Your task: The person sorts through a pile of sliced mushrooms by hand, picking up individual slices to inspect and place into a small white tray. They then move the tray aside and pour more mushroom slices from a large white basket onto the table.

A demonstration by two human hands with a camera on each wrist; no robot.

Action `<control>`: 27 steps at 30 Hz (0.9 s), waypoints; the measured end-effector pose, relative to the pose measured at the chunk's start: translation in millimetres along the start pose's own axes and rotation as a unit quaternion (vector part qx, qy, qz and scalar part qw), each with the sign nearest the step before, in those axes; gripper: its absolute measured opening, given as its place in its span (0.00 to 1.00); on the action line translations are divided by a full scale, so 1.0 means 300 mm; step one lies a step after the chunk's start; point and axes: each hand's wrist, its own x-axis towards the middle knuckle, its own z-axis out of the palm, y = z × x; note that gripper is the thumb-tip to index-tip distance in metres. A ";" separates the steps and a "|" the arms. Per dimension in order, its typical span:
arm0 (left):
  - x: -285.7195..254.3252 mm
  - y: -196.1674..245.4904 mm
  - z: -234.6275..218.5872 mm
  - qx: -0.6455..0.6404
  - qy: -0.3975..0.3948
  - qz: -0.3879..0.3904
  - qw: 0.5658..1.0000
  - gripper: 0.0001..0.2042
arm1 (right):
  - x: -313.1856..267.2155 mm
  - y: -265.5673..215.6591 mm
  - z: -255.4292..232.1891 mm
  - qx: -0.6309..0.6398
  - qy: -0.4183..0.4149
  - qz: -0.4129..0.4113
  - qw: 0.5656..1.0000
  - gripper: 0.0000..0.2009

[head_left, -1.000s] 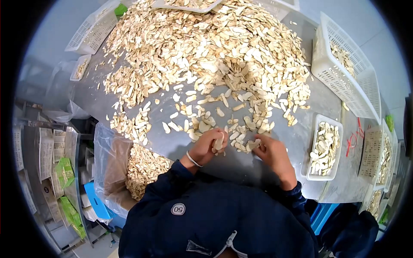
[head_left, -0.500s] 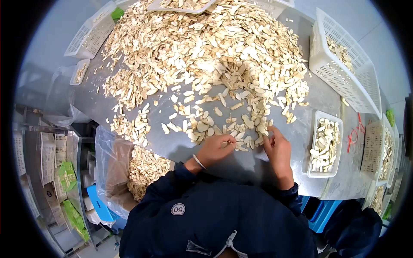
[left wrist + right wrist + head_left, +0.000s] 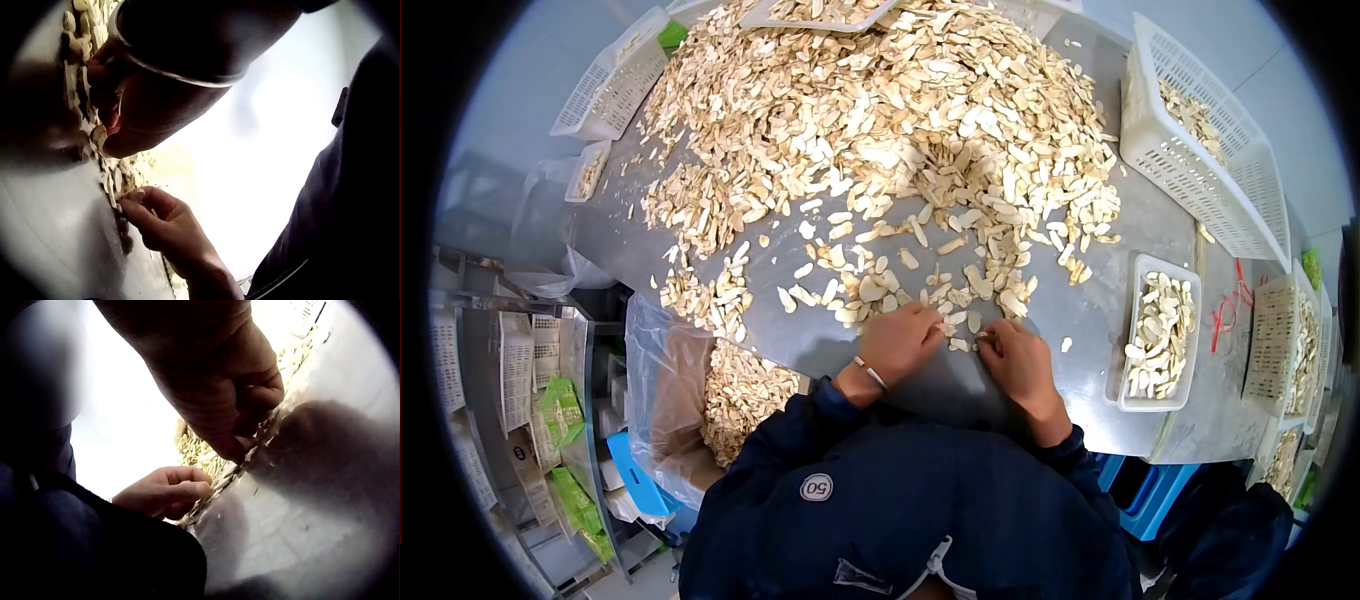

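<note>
Both hands work over pale, flat, elongated slices [image 3: 870, 288] at the near edge of a loose spread on the metal table [image 3: 790, 335]. My left hand [image 3: 898, 345], with a white band at the wrist, has thumb and fingertips together on a pale slice [image 3: 99, 135], partly hidden by the fingers. Opposite it, my right hand [image 3: 1022, 368] pinches another slice [image 3: 134, 195] between thumb and forefinger. A few slices lie between the two hands. One small white slice [image 3: 1066, 344] lies alone just right of the right hand.
A large heap of slices [image 3: 830, 110] covers the far table. A white tray of slices [image 3: 1135, 390] stands at the right, near a tall perforated basket [image 3: 1260, 215] and red cord [image 3: 1220, 320]. A plastic-lined box [image 3: 665, 400] holding slices stands below the table's left edge.
The left hand has turned and reached slightly forward among the near slices. My right hand has drawn back from the slices and in toward the left; a lone slice now shows beside it.
</note>
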 end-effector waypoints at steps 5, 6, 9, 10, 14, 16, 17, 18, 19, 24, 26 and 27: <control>0.057 0.053 0.064 0.000 0.000 0.046 0.999 0.12 | -0.003 0.005 -0.001 0.043 -0.015 0.003 0.999 0.07; 0.072 0.065 0.070 0.015 -0.008 0.052 0.998 0.12 | -0.007 0.010 0.004 0.038 -0.016 -0.007 0.999 0.07; 0.115 0.085 0.094 0.065 -0.040 0.065 0.995 0.11 | -0.018 0.023 0.004 0.033 -0.027 -0.025 0.999 0.08; 0.124 0.086 0.100 0.082 -0.052 0.067 0.993 0.11 | -0.019 0.022 -0.002 0.033 -0.033 -0.029 0.998 0.09; 0.139 0.089 0.103 0.061 -0.058 0.080 0.993 0.10 | -0.014 0.011 -0.083 0.073 -0.033 0.063 0.995 0.11; 0.129 0.077 0.090 -0.001 -0.040 0.080 0.996 0.09 | 0.011 0.040 -0.090 0.030 0.063 0.077 0.995 0.12; 0.127 0.062 0.086 -0.056 -0.030 0.089 0.994 0.07 | 0.025 0.044 -0.097 0.030 0.094 0.077 0.992 0.13; 0.127 0.045 0.079 -0.112 -0.020 0.098 0.989 0.07 | 0.037 0.060 -0.089 0.013 0.102 0.063 0.993 0.12; 0.125 0.030 0.070 -0.167 -0.010 0.106 0.980 0.07 | 0.050 0.086 -0.070 -0.004 0.110 0.048 0.993 0.12; 0.072 -0.018 -0.021 -0.504 -0.157 -0.127 0.840 0.06 | 0.044 0.052 -0.055 0.077 0.016 0.020 0.997 0.12; 0.059 -0.059 -0.016 -0.606 -0.156 -0.138 0.768 0.06 | 0.033 0.009 -0.090 0.140 -0.097 0.027 0.985 0.13; 0.058 -0.058 -0.021 -0.600 -0.156 -0.128 0.774 0.09 | 0.028 0.002 -0.089 0.155 -0.077 0.042 0.984 0.14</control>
